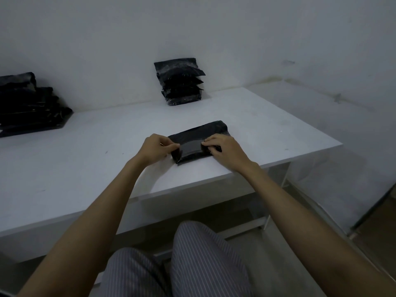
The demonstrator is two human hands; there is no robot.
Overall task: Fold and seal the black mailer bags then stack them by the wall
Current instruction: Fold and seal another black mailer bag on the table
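While the black mailer bag (198, 140) lies near the table's (85, 151) front edge, the left hand (155, 149) and right hand (225, 149) each pinch its near flap's ends.

One mailer bag (198, 140) lay on the table (85, 168) near its front edge, right in front of you. Your left hand (155, 150) held its left end and your right hand (225, 150) held its right end. Behind it, a stack of sealed bags (180, 82) leaned on the wall (107, 50). Far to the left sat another pile of bags (27, 103).
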